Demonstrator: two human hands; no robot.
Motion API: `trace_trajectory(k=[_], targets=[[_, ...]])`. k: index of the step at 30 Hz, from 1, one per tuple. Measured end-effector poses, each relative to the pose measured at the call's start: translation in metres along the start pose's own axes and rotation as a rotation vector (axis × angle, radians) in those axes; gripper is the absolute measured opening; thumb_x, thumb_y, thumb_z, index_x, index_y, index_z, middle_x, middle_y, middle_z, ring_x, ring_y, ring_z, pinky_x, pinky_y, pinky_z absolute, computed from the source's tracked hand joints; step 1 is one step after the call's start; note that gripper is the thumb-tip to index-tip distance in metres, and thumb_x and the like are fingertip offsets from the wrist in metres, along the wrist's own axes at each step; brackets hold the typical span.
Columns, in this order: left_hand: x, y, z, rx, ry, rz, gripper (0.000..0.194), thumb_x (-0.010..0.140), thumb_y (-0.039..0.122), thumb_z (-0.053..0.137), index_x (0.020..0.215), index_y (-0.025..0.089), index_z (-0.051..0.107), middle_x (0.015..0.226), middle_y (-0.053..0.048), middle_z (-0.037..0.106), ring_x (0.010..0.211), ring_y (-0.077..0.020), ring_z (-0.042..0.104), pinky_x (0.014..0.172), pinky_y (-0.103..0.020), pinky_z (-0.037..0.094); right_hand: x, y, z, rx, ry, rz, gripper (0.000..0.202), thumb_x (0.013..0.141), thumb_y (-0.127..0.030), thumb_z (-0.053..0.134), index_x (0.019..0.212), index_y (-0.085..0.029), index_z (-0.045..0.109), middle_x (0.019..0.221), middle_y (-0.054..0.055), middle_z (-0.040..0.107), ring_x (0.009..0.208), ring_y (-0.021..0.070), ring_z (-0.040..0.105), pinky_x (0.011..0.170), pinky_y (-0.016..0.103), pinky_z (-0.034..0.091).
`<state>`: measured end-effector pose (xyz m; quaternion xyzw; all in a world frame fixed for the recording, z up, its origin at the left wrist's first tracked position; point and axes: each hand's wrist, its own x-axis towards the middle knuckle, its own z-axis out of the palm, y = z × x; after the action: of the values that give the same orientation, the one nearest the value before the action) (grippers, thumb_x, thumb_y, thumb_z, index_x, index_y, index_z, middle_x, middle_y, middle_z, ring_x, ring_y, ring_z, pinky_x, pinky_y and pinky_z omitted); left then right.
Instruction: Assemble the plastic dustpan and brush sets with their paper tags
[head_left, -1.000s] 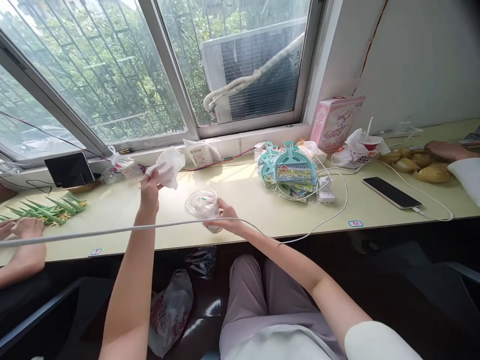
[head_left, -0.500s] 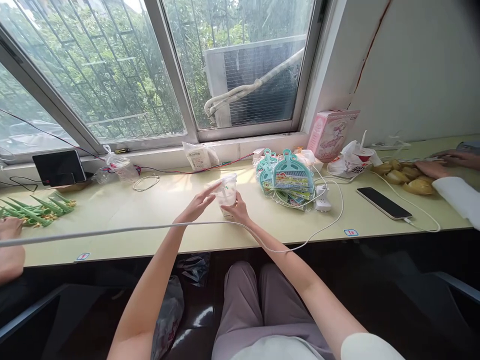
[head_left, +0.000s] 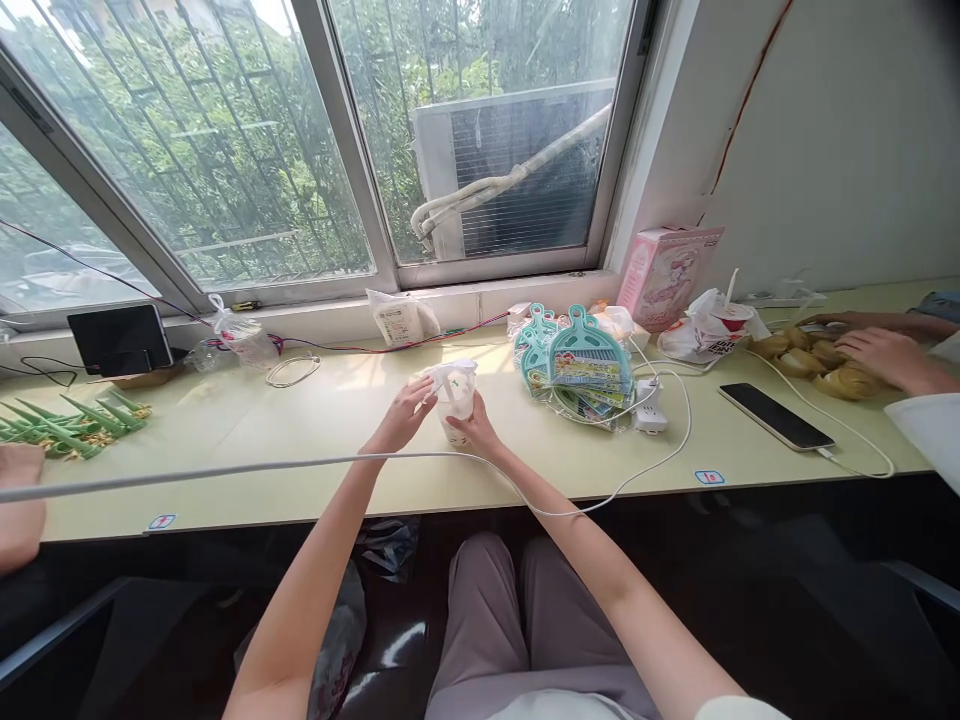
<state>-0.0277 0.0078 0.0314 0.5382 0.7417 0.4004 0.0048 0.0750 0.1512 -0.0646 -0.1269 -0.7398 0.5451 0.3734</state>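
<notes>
A see-through plastic cup with a small green mark stands upright on the table in front of me, with thin, whitish plastic bag film about its top. My right hand is wrapped round the cup's lower right side. On the other side, my left hand has its fingers bent together at the upper left edge of the cup, closed on the bag film. The fingertips partly hide what they pinch.
Turquoise dustpan-like items in clear wrap lie right of the cup, beside a white power strip. A white cable crosses in front of my forearms. Farther right are a phone and a co-worker's hands; green plants lie left.
My left hand's fingers have gone from stretched out over the cup's top to bent at its upper left edge. The right hand keeps its hold. The view has shifted slightly.
</notes>
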Motion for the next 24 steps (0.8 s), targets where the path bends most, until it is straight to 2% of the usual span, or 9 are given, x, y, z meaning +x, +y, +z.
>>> trace_trajectory(k=[4, 6, 8, 10, 13, 16, 20, 22, 24], targets=[[0.001, 0.004, 0.0, -0.069, 0.066, -0.05, 0.053, 0.091, 0.058, 0.045, 0.12, 0.019, 0.067, 0.132, -0.012, 0.06, 0.134, -0.029, 0.045, 0.116, -0.045, 0.028, 0.013, -0.037, -0.024, -0.2, 0.116, -0.214, 0.085, 0.081, -0.047, 0.062, 0.152, -0.025, 0.019, 0.158, 0.011, 0.022, 0.146, 0.0281, 0.022, 0.118, 0.05, 0.025], [0.002, 0.009, -0.001, -0.139, 0.098, -0.076, 0.053, 0.09, 0.058, 0.049, 0.118, 0.018, 0.068, 0.124, -0.013, 0.065, 0.125, -0.0301, 0.053, 0.109, -0.042, 0.037, 0.022, -0.057, -0.036, -0.303, -0.055, -0.353, 0.076, 0.08, -0.039, 0.063, 0.148, -0.028, 0.031, 0.157, 0.006, 0.027, 0.147, 0.0295, 0.019, 0.119, 0.051, 0.02], [0.005, 0.014, -0.003, -0.18, 0.108, -0.1, 0.052, 0.09, 0.056, 0.048, 0.118, 0.017, 0.068, 0.113, -0.012, 0.069, 0.113, -0.0291, 0.059, 0.101, -0.038, 0.043, 0.031, -0.071, -0.042, -0.291, -0.209, -0.398, 0.07, 0.083, -0.033, 0.059, 0.147, -0.029, 0.034, 0.153, 0.005, 0.036, 0.144, 0.0291, 0.029, 0.118, 0.051, 0.023], [0.008, 0.017, -0.003, -0.183, 0.127, -0.12, 0.05, 0.092, 0.054, 0.046, 0.118, 0.017, 0.067, 0.104, -0.01, 0.071, 0.104, -0.0274, 0.061, 0.095, -0.035, 0.045, 0.038, -0.076, -0.043, -0.213, -0.25, -0.371, 0.064, 0.087, -0.03, 0.055, 0.148, -0.028, 0.034, 0.144, 0.004, 0.049, 0.134, 0.0263, 0.044, 0.114, 0.047, 0.032], [0.012, 0.02, 0.0, -0.148, 0.21, -0.149, 0.044, 0.092, 0.047, 0.05, 0.122, 0.018, 0.065, 0.091, -0.007, 0.071, 0.091, -0.024, 0.063, 0.09, -0.034, 0.046, 0.049, -0.075, -0.036, -0.149, -0.147, -0.279, 0.05, 0.092, -0.031, 0.05, 0.142, -0.029, 0.043, 0.123, 0.002, 0.065, 0.113, 0.022, 0.06, 0.104, 0.039, 0.043], [0.014, 0.019, 0.006, -0.135, 0.311, -0.15, 0.04, 0.089, 0.038, 0.056, 0.125, 0.02, 0.062, 0.082, -0.003, 0.069, 0.079, -0.0198, 0.063, 0.088, -0.033, 0.048, 0.059, -0.072, -0.03, -0.241, -0.076, -0.229, 0.03, 0.093, -0.025, 0.05, 0.119, -0.028, 0.066, 0.107, 0.001, 0.07, 0.098, 0.0202, 0.065, 0.096, 0.036, 0.046], [0.006, 0.009, 0.014, -0.117, 0.333, -0.009, 0.026, 0.091, 0.029, 0.048, 0.098, 0.02, 0.071, 0.107, -0.009, 0.07, 0.104, -0.0232, 0.065, 0.097, -0.036, 0.048, 0.058, -0.073, -0.03, -0.441, -0.119, -0.289, 0.032, 0.087, -0.008, 0.051, 0.091, -0.027, 0.077, 0.106, 0.001, 0.071, 0.1, 0.0209, 0.063, 0.097, 0.038, 0.043], [-0.001, 0.002, 0.018, -0.079, 0.336, 0.055, 0.027, 0.091, 0.026, 0.045, 0.09, 0.019, 0.072, 0.117, -0.01, 0.069, 0.114, -0.0241, 0.062, 0.103, -0.039, 0.047, 0.049, -0.075, -0.034, -0.487, -0.138, -0.334, 0.037, 0.086, -0.004, 0.049, 0.093, -0.028, 0.076, 0.109, 0.0, 0.071, 0.106, 0.0213, 0.062, 0.099, 0.041, 0.041], [-0.01, -0.003, 0.02, -0.022, 0.341, 0.095, 0.027, 0.091, 0.025, 0.046, 0.095, 0.019, 0.072, 0.12, -0.009, 0.068, 0.119, -0.0238, 0.06, 0.106, -0.042, 0.046, 0.037, -0.077, -0.039, -0.508, -0.161, -0.376, 0.037, 0.088, -0.005, 0.048, 0.1, -0.028, 0.075, 0.112, -0.001, 0.071, 0.11, 0.0207, 0.061, 0.102, 0.042, 0.04]])
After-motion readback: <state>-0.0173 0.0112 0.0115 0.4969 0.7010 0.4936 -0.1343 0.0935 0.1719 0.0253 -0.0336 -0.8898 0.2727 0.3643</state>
